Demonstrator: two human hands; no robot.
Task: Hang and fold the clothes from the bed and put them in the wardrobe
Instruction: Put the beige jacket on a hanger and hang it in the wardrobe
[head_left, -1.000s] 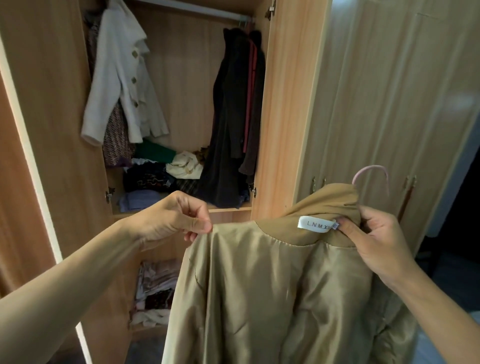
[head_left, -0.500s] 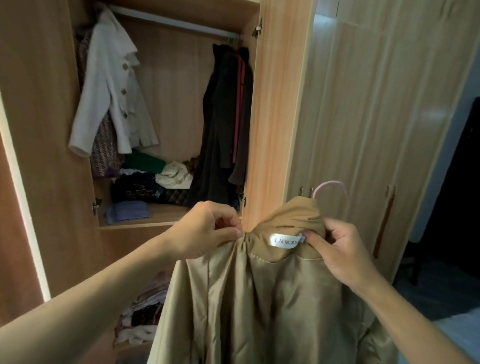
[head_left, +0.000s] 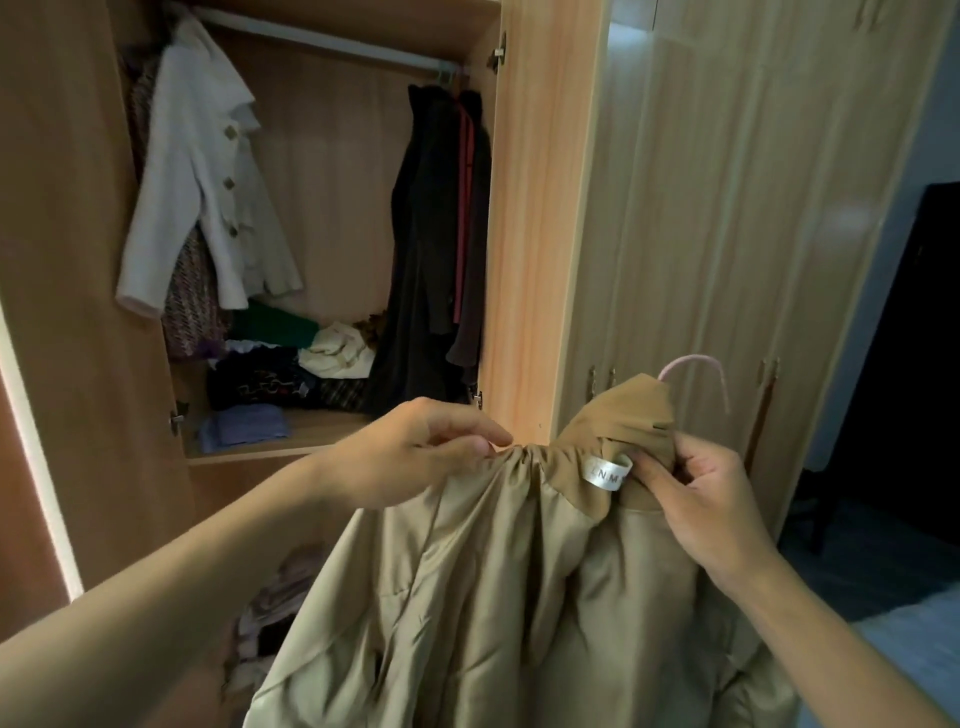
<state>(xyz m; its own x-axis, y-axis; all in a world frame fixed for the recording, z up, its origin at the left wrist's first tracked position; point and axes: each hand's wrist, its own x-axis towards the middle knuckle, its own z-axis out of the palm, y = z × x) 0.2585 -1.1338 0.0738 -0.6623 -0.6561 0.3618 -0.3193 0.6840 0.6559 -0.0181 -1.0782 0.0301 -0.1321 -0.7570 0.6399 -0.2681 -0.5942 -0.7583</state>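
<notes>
A tan coat (head_left: 519, 587) with a shiny lining hangs in front of me, lining side facing me. My left hand (head_left: 415, 452) pinches its gathered shoulder fabric. My right hand (head_left: 696, 493) grips the collar beside a white label (head_left: 607, 473). A pink hanger hook (head_left: 696, 371) sticks up behind the collar; the rest of the hanger is hidden inside the coat. The open wardrobe (head_left: 540, 208) stands behind, its hanging rail (head_left: 322, 44) running across the top.
On the rail hang a white buttoned jacket (head_left: 208, 192) at left and dark coats (head_left: 441, 244) at right. Loose clothes (head_left: 291, 364) lie piled on the shelf, with more folded clothes (head_left: 280, 597) below. Closed wardrobe doors (head_left: 727, 234) stand to the right.
My left hand has slid right along the shoulder toward the collar, bunching the fabric. The right hand's grip has curled the label. The view has tilted up, showing more of the rail.
</notes>
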